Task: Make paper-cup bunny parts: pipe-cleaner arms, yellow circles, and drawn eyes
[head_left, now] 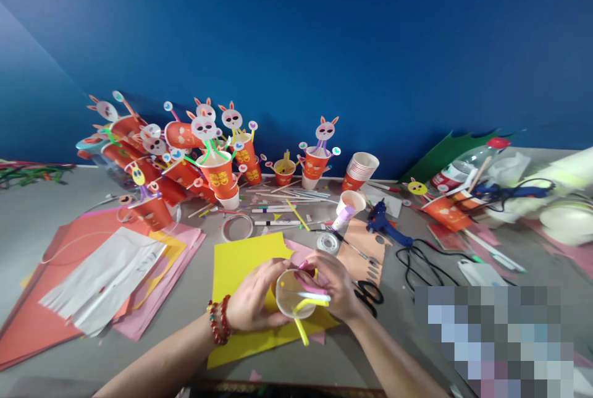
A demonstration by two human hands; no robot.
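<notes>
My left hand (252, 299) wraps around the left side of a paper cup (288, 306), whose open mouth is turned up toward me. At the right rim, the fingers of my right hand (337, 287) are bent over the cup's edge. A bent yellow straw (311, 303) crosses the mouth beside a pale, pinkish stick that I cannot make out exactly. Another yellow straw piece (301, 331) juts out from the cup's near side. Beneath both hands lies a yellow paper sheet (241, 256).
Several red cups (215, 175) with paper rabbit heads stand at the back left. Stacked cups (362, 166), a tape roll (328, 242), a blue glue gun (386, 225) with a looping cable and black scissors (369, 294) are nearby. Coloured paper (41, 287) lies left; a bottle (467, 163) stands right.
</notes>
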